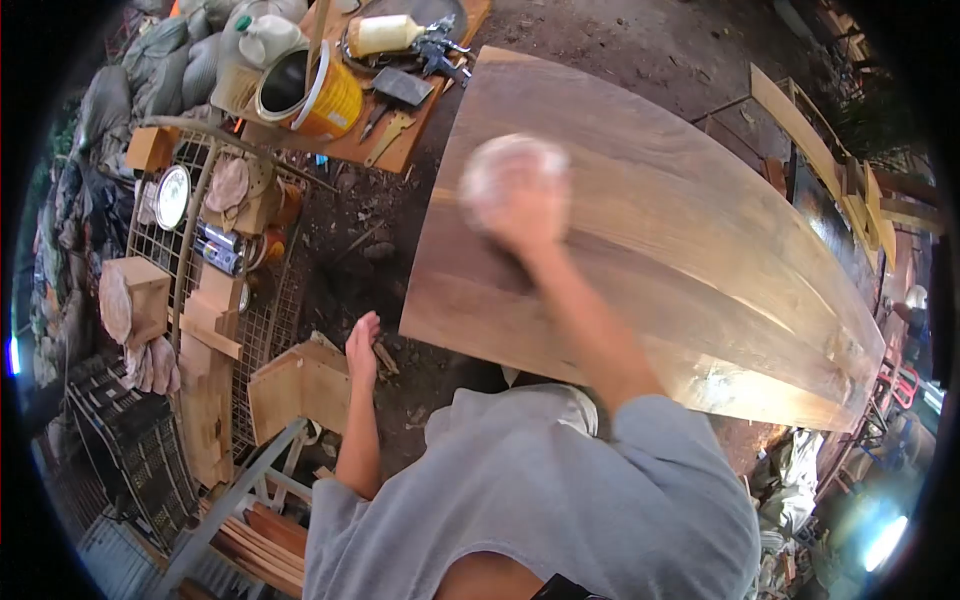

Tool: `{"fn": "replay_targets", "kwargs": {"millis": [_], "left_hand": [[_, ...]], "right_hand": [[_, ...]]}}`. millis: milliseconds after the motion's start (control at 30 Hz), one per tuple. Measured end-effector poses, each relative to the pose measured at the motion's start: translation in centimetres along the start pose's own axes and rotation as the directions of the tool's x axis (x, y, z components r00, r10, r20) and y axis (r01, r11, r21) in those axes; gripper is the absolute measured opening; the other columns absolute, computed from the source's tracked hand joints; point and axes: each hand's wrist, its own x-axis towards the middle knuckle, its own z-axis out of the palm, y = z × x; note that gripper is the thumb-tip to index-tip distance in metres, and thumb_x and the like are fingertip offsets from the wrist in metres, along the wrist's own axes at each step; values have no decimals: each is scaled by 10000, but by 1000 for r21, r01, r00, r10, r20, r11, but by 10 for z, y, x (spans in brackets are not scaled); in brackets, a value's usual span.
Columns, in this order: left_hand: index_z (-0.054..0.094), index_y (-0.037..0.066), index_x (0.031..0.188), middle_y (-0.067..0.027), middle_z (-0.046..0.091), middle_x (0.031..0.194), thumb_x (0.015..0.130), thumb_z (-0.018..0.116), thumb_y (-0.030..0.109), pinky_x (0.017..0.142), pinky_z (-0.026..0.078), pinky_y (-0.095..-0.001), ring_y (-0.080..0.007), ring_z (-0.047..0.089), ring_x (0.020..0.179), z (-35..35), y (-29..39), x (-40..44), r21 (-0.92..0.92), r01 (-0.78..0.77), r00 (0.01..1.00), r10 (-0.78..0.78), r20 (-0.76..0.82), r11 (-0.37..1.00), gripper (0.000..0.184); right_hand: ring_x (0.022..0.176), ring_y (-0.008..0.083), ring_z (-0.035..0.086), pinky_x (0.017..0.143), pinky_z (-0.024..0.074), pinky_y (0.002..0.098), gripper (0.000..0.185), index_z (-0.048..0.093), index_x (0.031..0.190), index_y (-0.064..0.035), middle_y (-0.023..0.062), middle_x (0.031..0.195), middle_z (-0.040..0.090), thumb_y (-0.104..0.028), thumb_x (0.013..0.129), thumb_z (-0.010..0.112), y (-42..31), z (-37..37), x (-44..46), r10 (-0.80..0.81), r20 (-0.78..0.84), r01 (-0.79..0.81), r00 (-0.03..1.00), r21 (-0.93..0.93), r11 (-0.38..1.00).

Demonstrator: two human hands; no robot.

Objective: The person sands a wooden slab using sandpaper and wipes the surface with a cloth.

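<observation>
My right hand (530,215) presses a whitish rag (490,178) on the wooden tabletop (640,210), near its left end. Both hand and rag are smeared by motion, so the fingers do not show clearly. The tabletop is a large brown wood panel with visible grain and a glossy patch toward its near right side. Off the panel's left edge, my left hand (363,345) hangs in the air with its fingers stretched out, holding nothing. Below it sits a light wooden box-like piece (300,385).
At upper left, a board (375,150) bears a yellow bucket (335,95), a spray gun (430,48) and a putty knife (390,138). A wire rack (265,330) with cans and wood blocks stands left. Metal tubing (235,505) and stacked timber (255,545) lie lower left.
</observation>
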Motion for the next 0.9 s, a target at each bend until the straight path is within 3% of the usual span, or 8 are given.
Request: {"fn": "replay_targets", "kwargs": {"millis": [200, 333, 467, 500, 567, 600, 633, 900], "left_hand": [[619, -37, 1393, -179, 671, 1350, 1104, 339, 578, 1119, 403, -398, -274, 603, 1270, 98, 82, 38, 161, -7, 981, -25, 193, 987, 735], [606, -62, 1393, -196, 628, 1417, 1089, 247, 645, 1159, 353, -368, -280, 548, 1348, 128, 78, 35, 322, 66, 974, -131, 185, 945, 849], [599, -69, 1395, -200, 622, 1427, 1086, 236, 648, 1170, 338, -366, -289, 540, 1363, 124, 69, 46, 345, 121, 979, -170, 115, 931, 861], [595, -73, 1397, -201, 621, 1429, 1085, 233, 648, 1173, 335, -363, -292, 536, 1370, 125, 63, 51, 362, 126, 978, -177, 110, 924, 865], [591, -79, 1397, -207, 617, 1433, 1086, 229, 644, 1172, 336, -362, -294, 533, 1374, 132, 81, 39, 380, 148, 976, -197, 94, 913, 867], [587, -85, 1397, -213, 613, 1438, 1088, 226, 641, 1172, 338, -362, -297, 530, 1379, 137, 89, 38, 397, 157, 975, -205, 80, 904, 868], [587, -85, 1397, -213, 613, 1438, 1088, 226, 641, 1172, 338, -362, -297, 530, 1379, 135, 81, 41, 395, 161, 975, -209, 81, 905, 868], [603, -119, 1346, -252, 626, 1405, 1084, 256, 641, 1156, 363, -390, -333, 538, 1374, 120, 52, 53, 424, 101, 989, -138, 59, 900, 876]], "right_hand": [[1540, 322, 332, 1201, 253, 668, 656, 511, 1526, -213, 159, 1637, 398, -498, 941, 591, -6, 15, 18, -336, -41, 335, 941, 262, 905], [1502, 382, 363, 1185, 315, 595, 604, 511, 1504, -94, 168, 1599, 440, -378, 979, 603, 220, -43, 16, 117, -18, -117, 993, 26, 993], [1446, 415, 424, 1193, 337, 534, 543, 481, 1503, -9, 208, 1555, 477, -365, 1093, 460, 556, -57, -53, 75, -218, -200, 973, -634, 747], [1446, 415, 424, 1193, 337, 534, 543, 481, 1503, -9, 208, 1555, 477, -365, 1093, 460, 545, -62, -36, 61, -218, -190, 974, -636, 748], [1447, 417, 423, 1208, 319, 527, 565, 502, 1479, 9, 206, 1532, 508, -399, 1095, 442, 505, -80, -15, 633, -258, -669, 730, -459, 584], [1460, 399, 415, 1216, 288, 560, 604, 515, 1482, -34, 207, 1504, 538, -471, 1070, 459, 545, -39, -16, 158, -33, -122, 987, -793, 597], [1464, 371, 418, 1208, 272, 602, 600, 528, 1489, -95, 185, 1487, 557, -486, 1035, 510, 465, -35, 21, 208, -267, -272, 941, -233, 934], [1287, 301, 551, 1054, 365, 640, 639, 588, 1412, -168, 121, 1306, 631, -550, 900, 608, 82, 47, 241, -70, -46, 76, 996, 133, 988]]}}
